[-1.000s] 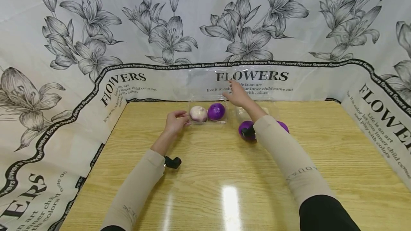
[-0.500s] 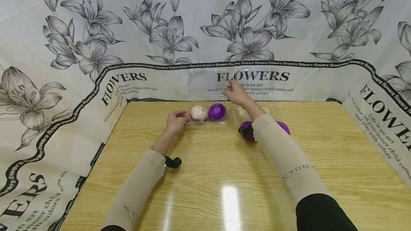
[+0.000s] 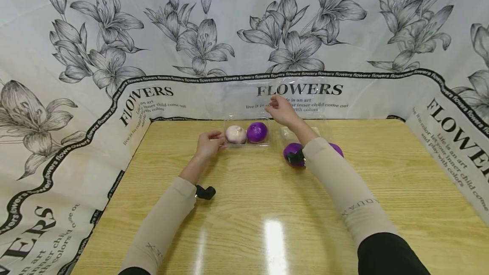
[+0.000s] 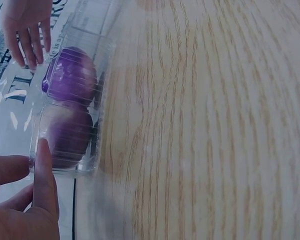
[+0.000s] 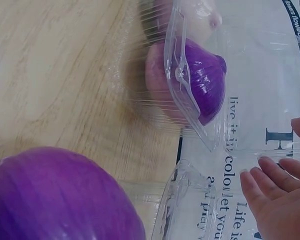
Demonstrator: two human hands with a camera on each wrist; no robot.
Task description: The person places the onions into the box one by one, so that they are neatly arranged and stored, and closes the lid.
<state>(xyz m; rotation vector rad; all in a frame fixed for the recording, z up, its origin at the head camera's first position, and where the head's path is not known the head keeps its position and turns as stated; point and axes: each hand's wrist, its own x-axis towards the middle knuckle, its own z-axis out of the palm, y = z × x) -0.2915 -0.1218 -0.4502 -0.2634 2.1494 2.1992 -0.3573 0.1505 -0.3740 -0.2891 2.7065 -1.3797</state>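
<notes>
The left hand [image 3: 209,144] pinches between thumb and forefinger the end of a clear clamshell box [image 4: 104,65], which lies just to its right; the right hand [image 3: 282,110] has relaxed fingers and holds nothing, being near a raised clear lid [image 5: 265,55], though I cannot tell whether they touch; the back edge of the wooden table [image 3: 237,224] runs just beyond the left hand, against the flower-printed cloth [image 3: 214,96], so room behind is narrow; wider room for moving lies between the two forearms and to the right of the right sleeve [image 3: 344,186]; I count two boxes, the second box [image 5: 175,215] being below the right hand; beside the left hand, its box contains two onions, one pale onion [image 3: 235,134] and one purple onion [image 3: 257,132]; nearer the person than the right hand are one loose purple onion [image 5: 65,195] and another purple round thing [image 3: 337,149], partly hidden
</notes>
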